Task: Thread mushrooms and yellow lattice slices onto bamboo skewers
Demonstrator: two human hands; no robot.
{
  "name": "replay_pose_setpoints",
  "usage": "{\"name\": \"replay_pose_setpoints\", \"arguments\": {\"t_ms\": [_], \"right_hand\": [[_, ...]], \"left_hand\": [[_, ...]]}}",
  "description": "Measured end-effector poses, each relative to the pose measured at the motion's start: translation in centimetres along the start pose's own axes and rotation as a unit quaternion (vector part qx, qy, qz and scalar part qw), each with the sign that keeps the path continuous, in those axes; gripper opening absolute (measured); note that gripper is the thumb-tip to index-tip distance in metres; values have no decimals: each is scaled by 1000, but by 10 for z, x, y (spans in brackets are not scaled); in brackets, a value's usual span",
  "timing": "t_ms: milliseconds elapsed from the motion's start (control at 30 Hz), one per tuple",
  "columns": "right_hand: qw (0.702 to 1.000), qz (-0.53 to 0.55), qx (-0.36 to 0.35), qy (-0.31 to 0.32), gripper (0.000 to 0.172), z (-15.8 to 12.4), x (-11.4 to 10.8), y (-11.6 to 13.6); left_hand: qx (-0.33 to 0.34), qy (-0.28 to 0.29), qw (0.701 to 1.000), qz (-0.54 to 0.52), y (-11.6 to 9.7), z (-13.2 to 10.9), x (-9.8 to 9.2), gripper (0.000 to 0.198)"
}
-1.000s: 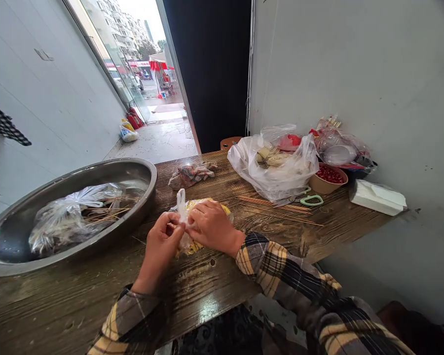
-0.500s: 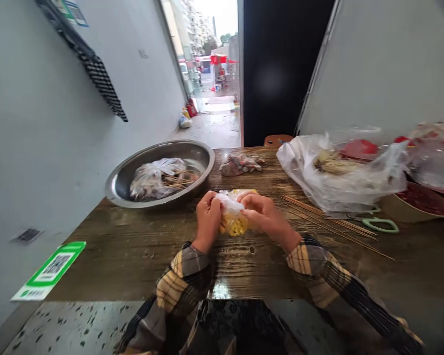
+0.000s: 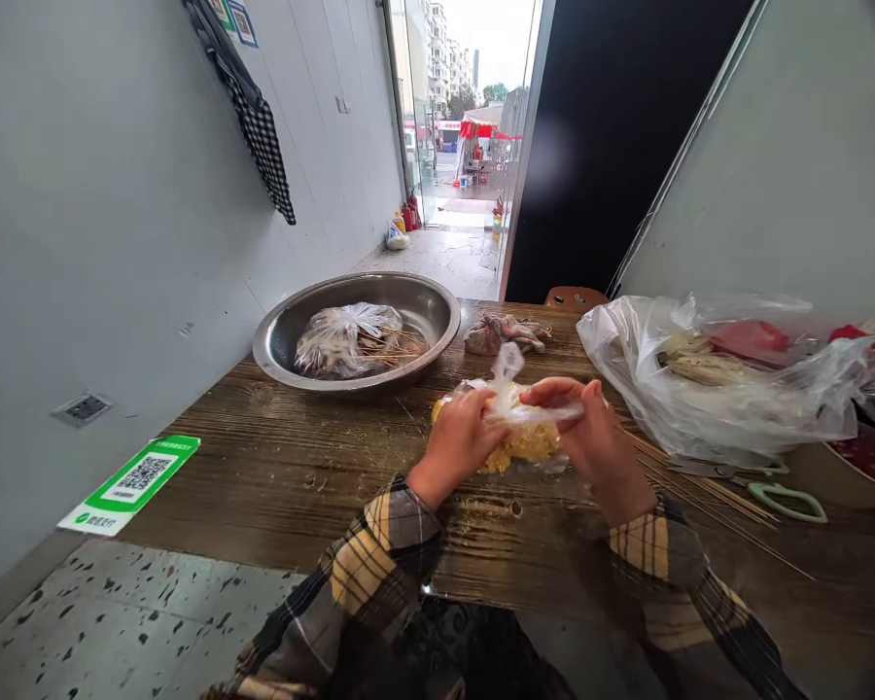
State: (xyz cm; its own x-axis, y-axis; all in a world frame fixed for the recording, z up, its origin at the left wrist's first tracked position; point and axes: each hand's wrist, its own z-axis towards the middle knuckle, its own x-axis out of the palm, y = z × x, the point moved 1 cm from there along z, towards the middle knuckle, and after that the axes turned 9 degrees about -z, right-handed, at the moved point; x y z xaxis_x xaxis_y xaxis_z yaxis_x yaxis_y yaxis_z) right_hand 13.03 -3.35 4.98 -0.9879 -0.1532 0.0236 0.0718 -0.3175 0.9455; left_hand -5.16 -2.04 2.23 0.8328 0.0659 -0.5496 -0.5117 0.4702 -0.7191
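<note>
In the head view, a thin clear plastic bag (image 3: 532,445) with yellow pieces inside rests on the dark wooden table (image 3: 321,506). My left hand (image 3: 458,442) is closed on the gathered upper part of the bag, and a twisted tip of plastic pokes up beyond it. Across from it, my right hand (image 3: 604,449) pinches a stretched strip of the same plastic between thumb and fingers. What the yellow pieces are, I cannot make out. Several thin wooden skewers (image 3: 733,517) lie just right of my right hand.
At the back left stands a steel basin (image 3: 262,340) holding a bagged bundle with sticks. A crumpled grey-red item (image 3: 507,335) lies behind my hands. To the right are a large plastic bag (image 3: 758,413), green-handled scissors (image 3: 791,504) and a bowl (image 3: 871,467). A QR card (image 3: 142,476) lies front left.
The view has turned a little left. My hands have moved apart, pulling the bag's plastic into a strip, and a twisted tip of it now stands up above the yellow contents.
</note>
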Motion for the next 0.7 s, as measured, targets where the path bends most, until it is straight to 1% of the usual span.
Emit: {"name": "replay_pose_setpoints", "arguments": {"t_ms": [67, 133, 167, 200, 267, 333, 367, 400, 467, 500, 567, 633, 700], "right_hand": [[999, -12, 1, 35, 66, 0, 1, 0], [999, -9, 11, 39, 77, 2, 1, -3], [999, -5, 18, 31, 79, 4, 1, -6], [999, -6, 25, 25, 76, 5, 0, -10], [998, -38, 28, 32, 60, 7, 1, -17], [990, -124, 0, 60, 44, 7, 4, -22], [981, -179, -28, 75, 41, 6, 6, -23], [967, -233, -63, 86, 42, 5, 8, -23], [935, -321, -127, 87, 49, 2, 12, -23], [922, -349, -149, 77, 52, 2, 13, -23], [908, -384, -167, 35, 54, 2, 11, -24], [906, -393, -156, -31, 52, 5, 5, -28], [914, -374, -117, -103, 45, 9, -4, -33]], "left_hand": [[15, 8, 998, 61, 1, -1, 3, 26], [30, -2, 997, 77, 1, -2, 2, 24], [40, -10, 996, 75, 1, -2, 1, 24], [52, -18, 996, 70, 1, -2, -1, 24], [77, -24, 995, 53, 0, -3, -4, 24], [93, -29, 995, 26, -1, -3, -6, 25], [96, -32, 995, 9, -1, -3, -7, 25], [97, -36, 995, -7, -1, -4, -7, 26], [97, -43, 994, -34, -2, -4, -7, 27], [94, -46, 994, -43, -2, -3, -7, 26], [76, -64, 993, -63, -3, -3, -9, 26], [36, -105, 988, -105, -2, -2, -13, 25], [-13, -161, 972, -168, 1, -2, -17, 24]]}}
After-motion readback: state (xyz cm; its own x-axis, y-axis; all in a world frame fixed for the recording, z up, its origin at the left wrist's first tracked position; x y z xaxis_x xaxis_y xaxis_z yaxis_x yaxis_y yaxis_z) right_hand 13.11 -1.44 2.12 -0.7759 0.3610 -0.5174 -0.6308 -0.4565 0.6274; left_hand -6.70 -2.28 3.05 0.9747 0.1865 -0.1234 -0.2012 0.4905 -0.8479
